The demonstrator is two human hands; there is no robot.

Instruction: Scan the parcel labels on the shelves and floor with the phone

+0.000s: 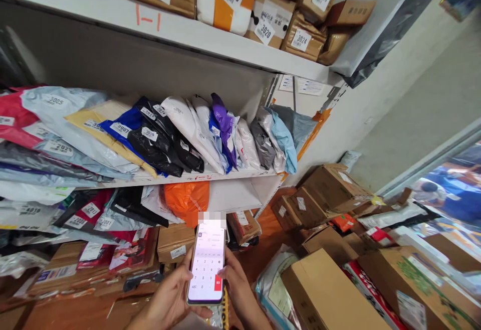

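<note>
A smartphone [206,265] with a number keypad lit on its screen is held upright at the bottom centre. My left hand [175,287] grips its left side, the thumb at the screen's edge and fingers behind it. On the right side, my right hand [235,282] is closed round the phone, its thumb near the red key. Something with yellow and black print [224,310] shows just under the phone; whether a hand holds it I cannot tell. Beyond the phone, an orange bag [187,198] sits on a lower shelf.
Labelled plastic parcels fill the middle shelf [248,175]. Above, numbered boxes stand on the top shelf [233,46]. Cardboard boxes [330,290] and bags cover the floor at the right. More boxes [176,242] lie low at the left. Through a window at the right, a person [428,192] is partly visible.
</note>
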